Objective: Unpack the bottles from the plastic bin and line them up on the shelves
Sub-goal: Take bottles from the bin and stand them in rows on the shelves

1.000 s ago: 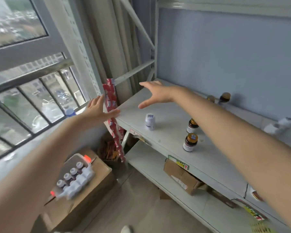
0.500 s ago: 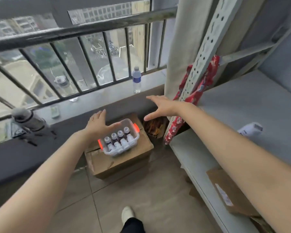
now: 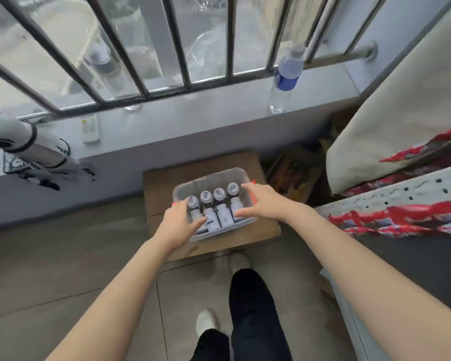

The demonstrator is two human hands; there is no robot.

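From the head: find the clear plastic bin [image 3: 208,175] on a cardboard box [image 3: 162,188], small capped bottles [image 3: 220,201] packed side by side inside. See the left hand [image 3: 179,222] curled at the bin's left end, grip impossible to tell, and the right hand [image 3: 263,201] spread over the right end, holding nothing. Expect light, stiff, smooth bottles; pinch each just below its cap.

Between the left hand [image 3: 179,222] and the right hand [image 3: 261,201], white bottles [image 3: 219,204] are showing dark-blue labels; the clear bin [image 3: 211,175] is showing red clips [image 3: 254,182].
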